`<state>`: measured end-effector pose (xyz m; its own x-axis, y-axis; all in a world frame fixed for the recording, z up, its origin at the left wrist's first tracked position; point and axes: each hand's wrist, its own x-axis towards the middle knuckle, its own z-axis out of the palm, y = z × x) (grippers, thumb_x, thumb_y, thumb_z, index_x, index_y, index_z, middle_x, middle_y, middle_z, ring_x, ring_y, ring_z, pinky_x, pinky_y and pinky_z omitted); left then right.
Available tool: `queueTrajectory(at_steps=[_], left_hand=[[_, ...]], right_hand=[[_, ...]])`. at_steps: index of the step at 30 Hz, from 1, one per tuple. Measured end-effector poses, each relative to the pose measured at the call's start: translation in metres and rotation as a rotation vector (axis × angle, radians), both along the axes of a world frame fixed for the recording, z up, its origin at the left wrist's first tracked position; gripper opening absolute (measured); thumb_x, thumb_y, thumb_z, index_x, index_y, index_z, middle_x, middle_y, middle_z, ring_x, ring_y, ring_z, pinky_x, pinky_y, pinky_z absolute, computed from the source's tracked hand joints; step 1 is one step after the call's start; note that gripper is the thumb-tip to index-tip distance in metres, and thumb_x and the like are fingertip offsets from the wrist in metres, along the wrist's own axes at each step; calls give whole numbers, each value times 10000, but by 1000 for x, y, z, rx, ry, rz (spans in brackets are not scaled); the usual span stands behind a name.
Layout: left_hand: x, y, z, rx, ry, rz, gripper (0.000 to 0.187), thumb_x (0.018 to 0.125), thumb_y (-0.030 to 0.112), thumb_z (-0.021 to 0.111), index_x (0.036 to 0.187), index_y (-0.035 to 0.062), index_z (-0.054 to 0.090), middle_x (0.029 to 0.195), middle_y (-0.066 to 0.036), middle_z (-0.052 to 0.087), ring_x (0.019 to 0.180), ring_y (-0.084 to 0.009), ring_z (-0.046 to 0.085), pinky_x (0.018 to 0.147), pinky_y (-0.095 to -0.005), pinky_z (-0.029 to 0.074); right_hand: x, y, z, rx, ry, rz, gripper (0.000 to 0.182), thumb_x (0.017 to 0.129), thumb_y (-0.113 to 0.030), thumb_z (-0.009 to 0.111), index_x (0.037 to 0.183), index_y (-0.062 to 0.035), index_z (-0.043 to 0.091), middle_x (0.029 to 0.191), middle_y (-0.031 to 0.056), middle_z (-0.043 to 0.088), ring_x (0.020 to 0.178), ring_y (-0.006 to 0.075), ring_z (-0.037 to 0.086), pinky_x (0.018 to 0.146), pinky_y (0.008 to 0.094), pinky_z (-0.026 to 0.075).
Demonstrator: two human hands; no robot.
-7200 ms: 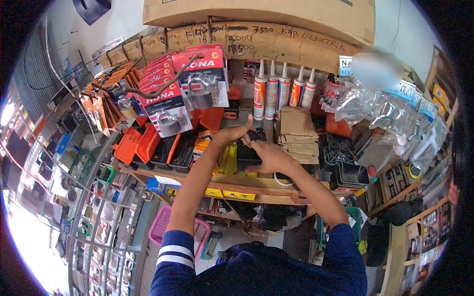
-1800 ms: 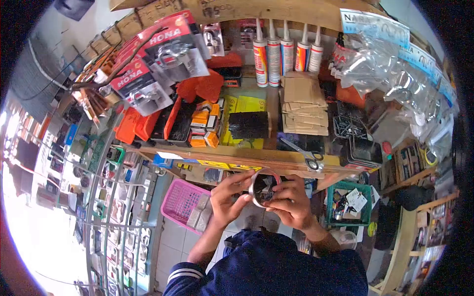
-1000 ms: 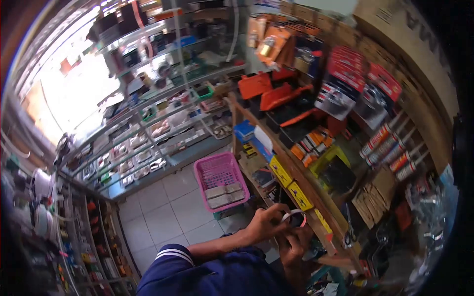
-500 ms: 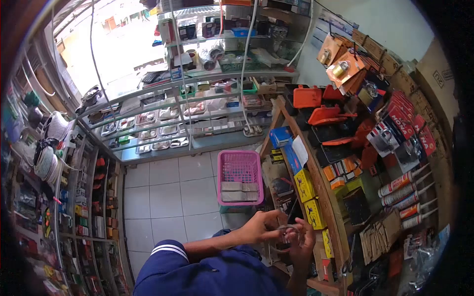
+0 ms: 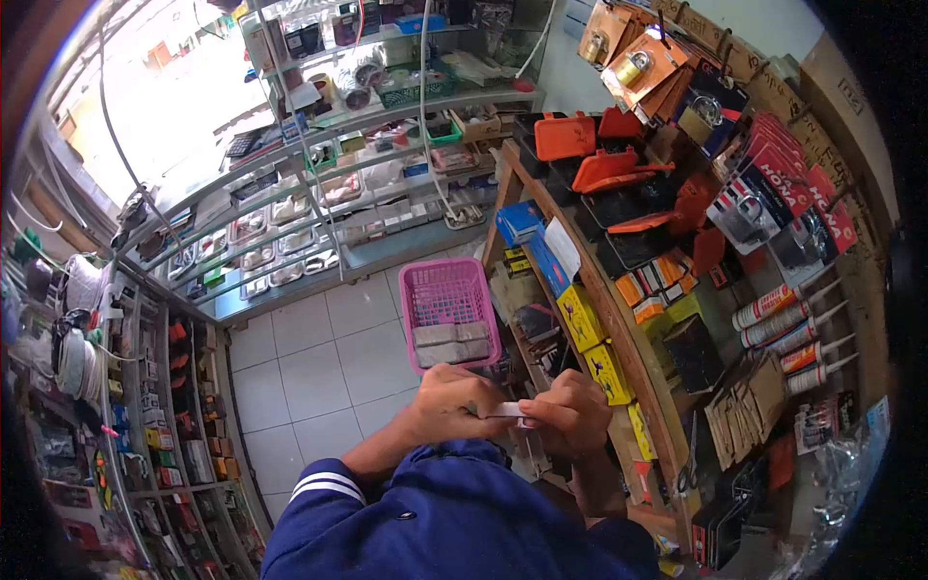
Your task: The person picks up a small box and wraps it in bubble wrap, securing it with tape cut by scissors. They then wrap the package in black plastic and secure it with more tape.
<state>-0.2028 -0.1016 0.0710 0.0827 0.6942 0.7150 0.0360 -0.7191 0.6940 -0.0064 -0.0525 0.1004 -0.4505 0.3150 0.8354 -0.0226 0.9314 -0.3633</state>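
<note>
Both hands — left hand (image 5: 452,401), right hand (image 5: 570,414) — pinch the small tape roll (image 5: 507,410), fingers clamped; it looks light and stiff-rimmed — grip the edges.

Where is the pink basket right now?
In the head view the pink basket sits on the tiled floor, left of the wooden shelf and just above the left hand.
</note>
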Motion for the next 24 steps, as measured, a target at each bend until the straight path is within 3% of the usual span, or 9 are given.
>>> queueTrajectory(at_steps=[2,4,7,14,16,20,21,22,24], left_hand=[[-7,-1,16,18,-1,80,224,733,66,839,836,65,640,714,-91,694,585,-242,679,544,-321,540],[-18,2,24,63,298,62,250,750,76,831,940,32,675,773,-105,713,616,-248,693,567,-340,559],[-22,13,15,274,248,33,285,778,80,813,1021,7,683,793,-117,708,638,-255,695,572,-348,563],[-29,28,12,416,206,15,277,795,73,809,996,-4,635,730,-105,658,588,-230,650,515,-326,520],[-32,31,10,449,214,-37,217,892,55,741,993,-21,565,730,-167,700,586,-255,702,497,-336,567],[-38,41,5,438,197,-58,216,907,68,732,989,0,544,721,-167,701,562,-244,691,480,-310,558],[-39,44,2,442,167,-65,214,911,76,730,987,2,545,720,-171,701,558,-240,689,477,-308,557],[-39,48,0,449,136,-72,212,914,84,728,985,4,545,719,-174,702,554,-237,687,473,-305,557],[-42,56,-3,452,95,-86,201,917,87,728,959,8,548,732,-182,706,556,-239,687,471,-305,553]], right_hand=[[-3,4,3,28,-2,35,337,788,-125,837,1102,-153,720,783,-37,609,592,108,562,522,266,431],[-7,8,5,35,17,47,328,783,-133,840,1090,-156,729,781,-45,603,597,102,553,523,264,426],[-12,10,12,43,21,62,318,774,-149,845,1074,-160,741,780,-57,596,601,94,532,525,263,416],[-17,21,17,90,-40,84,328,779,-174,840,1092,-158,746,785,-66,591,589,87,498,526,253,386],[-19,26,17,99,-51,89,335,784,-177,837,1105,-156,742,794,-66,593,587,84,499,528,250,381],[-24,28,17,90,-73,68,357,797,-181,828,1139,-150,729,820,-62,607,579,77,503,532,249,373],[-25,29,17,66,-92,56,236,798,-205,833,997,-158,716,743,-51,619,558,81,550,516,260,382],[-27,31,15,57,-97,49,236,798,-205,833,997,-158,716,743,-51,619,558,81,550,516,260,382],[-31,37,11,69,-70,109,364,792,-195,832,1138,-151,725,825,-70,624,590,68,521,527,250,381]])
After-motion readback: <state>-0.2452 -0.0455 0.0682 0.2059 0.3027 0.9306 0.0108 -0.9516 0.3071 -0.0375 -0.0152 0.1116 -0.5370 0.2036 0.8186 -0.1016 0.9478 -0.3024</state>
